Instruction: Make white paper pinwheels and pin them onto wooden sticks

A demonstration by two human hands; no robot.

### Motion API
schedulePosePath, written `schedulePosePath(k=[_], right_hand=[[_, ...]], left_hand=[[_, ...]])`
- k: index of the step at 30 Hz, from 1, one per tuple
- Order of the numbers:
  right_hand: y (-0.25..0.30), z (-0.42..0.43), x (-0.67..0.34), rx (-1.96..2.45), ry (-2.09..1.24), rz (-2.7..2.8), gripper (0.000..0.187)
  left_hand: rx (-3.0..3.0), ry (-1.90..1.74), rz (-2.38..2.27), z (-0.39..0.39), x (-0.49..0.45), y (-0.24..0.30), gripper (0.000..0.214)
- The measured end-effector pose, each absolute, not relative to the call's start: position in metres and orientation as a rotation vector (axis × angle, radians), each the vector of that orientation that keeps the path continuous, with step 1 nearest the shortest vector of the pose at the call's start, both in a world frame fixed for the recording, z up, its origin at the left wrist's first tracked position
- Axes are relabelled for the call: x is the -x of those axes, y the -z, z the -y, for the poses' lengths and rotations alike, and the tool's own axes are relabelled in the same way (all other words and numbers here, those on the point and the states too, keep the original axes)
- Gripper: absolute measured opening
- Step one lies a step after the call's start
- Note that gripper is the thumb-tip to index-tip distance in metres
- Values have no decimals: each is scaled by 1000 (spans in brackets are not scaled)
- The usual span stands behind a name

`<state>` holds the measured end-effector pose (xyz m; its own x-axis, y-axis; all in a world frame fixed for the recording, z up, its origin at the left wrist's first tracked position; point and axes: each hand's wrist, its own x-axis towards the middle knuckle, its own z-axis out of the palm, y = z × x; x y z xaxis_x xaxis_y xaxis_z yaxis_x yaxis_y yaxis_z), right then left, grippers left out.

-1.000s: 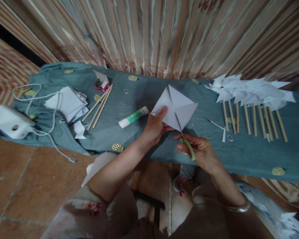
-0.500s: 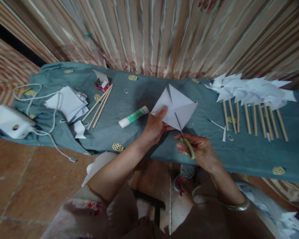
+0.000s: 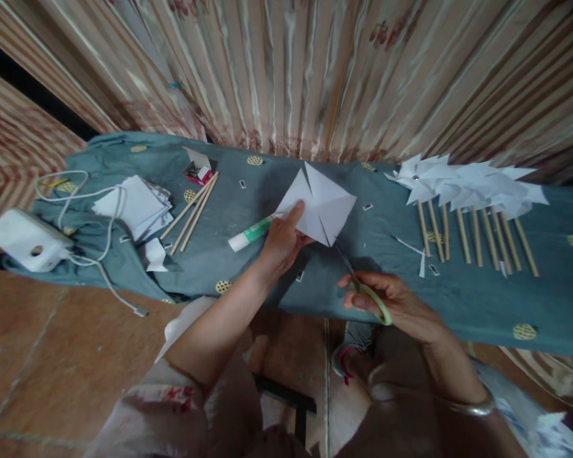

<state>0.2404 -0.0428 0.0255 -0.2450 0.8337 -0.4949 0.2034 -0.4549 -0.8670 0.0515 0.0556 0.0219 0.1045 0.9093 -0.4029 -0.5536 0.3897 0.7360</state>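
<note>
My left hand (image 3: 285,238) pinches a white square of paper (image 3: 332,198) at its left side, thumb on top. Slits run inward from the paper's far corner and near corner. My right hand (image 3: 386,296) grips scissors with pale green handles (image 3: 375,303). Their blades point at the paper's near corner, just off its edge. A green and white glue stick (image 3: 249,235) lies beside my left hand, partly covered by it.
Left on the cloth-covered table (image 3: 210,267) are a paper stack (image 3: 136,207), wooden sticks (image 3: 193,213), a small red box (image 3: 198,170) and a white device with a cable (image 3: 28,240). Paper pinwheels on sticks (image 3: 472,184) lie at right.
The scissors have drawn back from inside the near slit, toward the right and my body. My left hand and the paper have shifted a little to the left.
</note>
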Motion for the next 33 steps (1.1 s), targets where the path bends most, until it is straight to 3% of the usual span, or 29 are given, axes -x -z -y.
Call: schedulePosePath(k=[3, 7, 10, 23, 33], right_hand=[[-27, 43, -262, 1543, -1662, 1266, 44], [-25, 36, -278, 1562, -1177, 1021, 41], [-24, 26, -274, 1530, -989, 947, 42], [-22, 13, -249, 1450, -945, 875, 39], [-24, 11, -242, 1437, -978, 820, 41]], left_hand=[[-508, -1154, -939, -57, -47, -17, 14], [-671, -1057, -887, -49, -51, -6, 15], [-798, -937, -845, -39, -60, 0, 19], [-961, -677, -797, -23, -74, 1, 34], [-940, -659, -886, -18, -75, 6, 27]])
